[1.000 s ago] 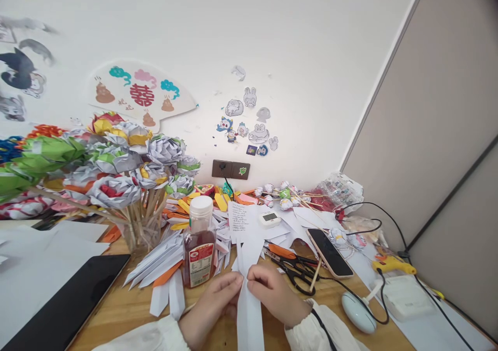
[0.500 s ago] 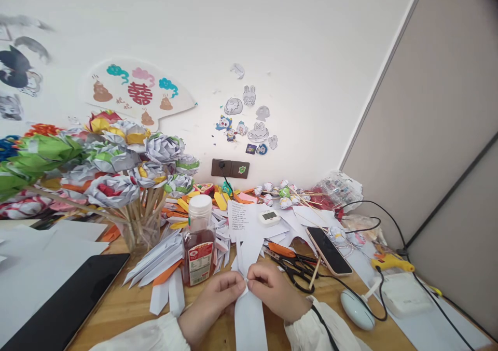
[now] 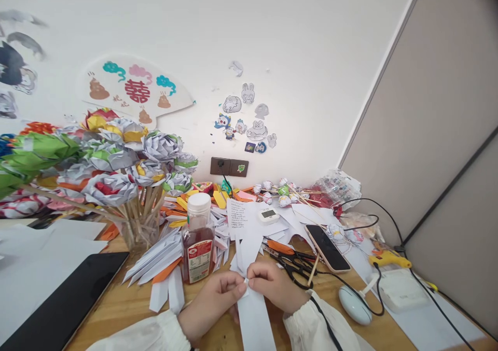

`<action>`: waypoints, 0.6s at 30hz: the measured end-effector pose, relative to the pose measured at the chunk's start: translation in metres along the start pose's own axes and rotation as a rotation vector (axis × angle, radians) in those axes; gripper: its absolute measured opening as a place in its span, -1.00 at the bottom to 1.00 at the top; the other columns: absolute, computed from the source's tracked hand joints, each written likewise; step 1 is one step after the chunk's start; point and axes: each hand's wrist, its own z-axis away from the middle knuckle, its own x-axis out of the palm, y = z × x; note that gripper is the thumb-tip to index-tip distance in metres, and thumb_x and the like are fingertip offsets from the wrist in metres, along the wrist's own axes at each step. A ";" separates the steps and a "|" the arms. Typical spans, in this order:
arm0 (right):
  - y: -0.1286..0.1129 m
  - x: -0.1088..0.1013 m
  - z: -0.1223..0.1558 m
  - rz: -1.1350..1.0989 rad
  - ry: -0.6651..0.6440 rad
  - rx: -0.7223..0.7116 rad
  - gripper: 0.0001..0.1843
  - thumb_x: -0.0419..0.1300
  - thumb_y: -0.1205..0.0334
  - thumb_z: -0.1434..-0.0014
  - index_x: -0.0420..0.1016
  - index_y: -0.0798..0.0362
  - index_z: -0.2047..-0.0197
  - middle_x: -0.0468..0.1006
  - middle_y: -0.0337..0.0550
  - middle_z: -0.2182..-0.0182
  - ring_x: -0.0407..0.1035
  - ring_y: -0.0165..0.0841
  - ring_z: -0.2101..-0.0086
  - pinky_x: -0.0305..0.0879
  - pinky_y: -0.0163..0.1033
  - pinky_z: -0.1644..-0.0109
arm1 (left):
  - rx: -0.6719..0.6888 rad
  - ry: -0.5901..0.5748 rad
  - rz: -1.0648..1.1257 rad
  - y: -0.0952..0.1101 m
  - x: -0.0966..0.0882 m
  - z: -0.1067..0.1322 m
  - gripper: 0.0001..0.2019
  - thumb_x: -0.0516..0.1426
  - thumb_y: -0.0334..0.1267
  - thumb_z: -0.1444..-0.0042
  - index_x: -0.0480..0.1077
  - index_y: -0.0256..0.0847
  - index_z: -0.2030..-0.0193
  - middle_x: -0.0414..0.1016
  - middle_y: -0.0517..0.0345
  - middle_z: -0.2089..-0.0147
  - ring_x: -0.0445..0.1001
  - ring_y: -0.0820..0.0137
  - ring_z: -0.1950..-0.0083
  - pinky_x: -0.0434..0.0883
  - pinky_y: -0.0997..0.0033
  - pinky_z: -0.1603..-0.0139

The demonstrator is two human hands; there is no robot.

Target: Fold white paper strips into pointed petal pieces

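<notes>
A white paper strip [image 3: 254, 320] lies lengthwise on the wooden desk [image 3: 116, 304] at the bottom centre. My left hand [image 3: 212, 304] pinches its far end from the left, fingers closed. From the right, my right hand [image 3: 274, 286] pinches the same end, and the fingertips of both meet at the strip's tip. Both wrists wear white sleeves. More white and orange folded strips [image 3: 163, 265] fan out just left of my hands, beside a bottle with a white cap and red label [image 3: 198, 242].
Black scissors [image 3: 298, 268] and a phone [image 3: 327, 247] lie right of my hands. A white mouse [image 3: 354, 304], a yellow glue gun [image 3: 389, 260] and cables sit further right. Paper flowers on sticks [image 3: 116, 169] stand in a jar at left; a dark tablet [image 3: 66, 299] lies front left.
My hands have stayed pinched on the strip's end, the fingertips drawing closer together at its tip. The view has shifted slightly, so everything sits a little higher and the strip tilts rightward.
</notes>
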 end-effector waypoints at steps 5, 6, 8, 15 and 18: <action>0.002 0.000 -0.001 -0.025 -0.005 0.025 -0.85 -0.01 0.39 0.08 0.14 0.10 0.63 0.06 -0.37 0.67 -0.02 -0.52 0.57 -0.12 -0.42 0.53 | 0.005 0.008 -0.024 -0.004 -0.001 -0.001 -0.66 0.16 0.01 0.24 0.29 -0.28 0.55 0.26 0.31 0.64 0.27 0.50 0.62 0.23 0.49 0.58; 0.002 0.000 -0.001 -0.020 -0.005 0.026 -0.85 -0.01 0.39 0.08 0.14 0.10 0.63 0.06 -0.38 0.67 -0.02 -0.52 0.57 -0.12 -0.42 0.53 | 0.002 0.007 -0.027 -0.002 0.000 -0.001 -0.65 0.16 0.02 0.25 0.28 -0.28 0.55 0.26 0.31 0.64 0.27 0.50 0.62 0.23 0.49 0.58; 0.002 0.000 -0.001 -0.005 -0.008 0.026 -0.85 -0.01 0.39 0.07 0.14 0.10 0.63 0.07 -0.38 0.67 -0.02 -0.52 0.57 -0.12 -0.42 0.54 | -0.003 0.009 -0.035 0.003 0.003 0.001 -0.64 0.16 0.03 0.26 0.27 -0.28 0.56 0.24 0.32 0.64 0.25 0.50 0.61 0.23 0.49 0.58; -0.003 0.001 0.001 0.110 -0.012 -0.032 -0.82 -0.02 0.33 -0.01 0.18 0.10 0.60 0.09 -0.37 0.65 0.01 -0.52 0.57 -0.09 -0.42 0.53 | 0.044 0.033 -0.162 0.011 0.009 0.005 -0.62 0.10 0.09 0.23 0.21 -0.24 0.63 0.10 0.36 0.66 0.15 0.55 0.61 0.18 0.53 0.58; -0.002 0.002 0.000 0.156 -0.010 -0.065 -0.81 -0.03 0.35 -0.01 0.16 0.09 0.62 0.10 -0.37 0.66 0.02 -0.52 0.57 -0.07 -0.41 0.53 | 0.037 0.016 -0.185 0.009 0.008 0.004 -0.61 0.08 0.10 0.22 0.18 -0.23 0.63 0.06 0.38 0.65 0.14 0.56 0.62 0.18 0.54 0.60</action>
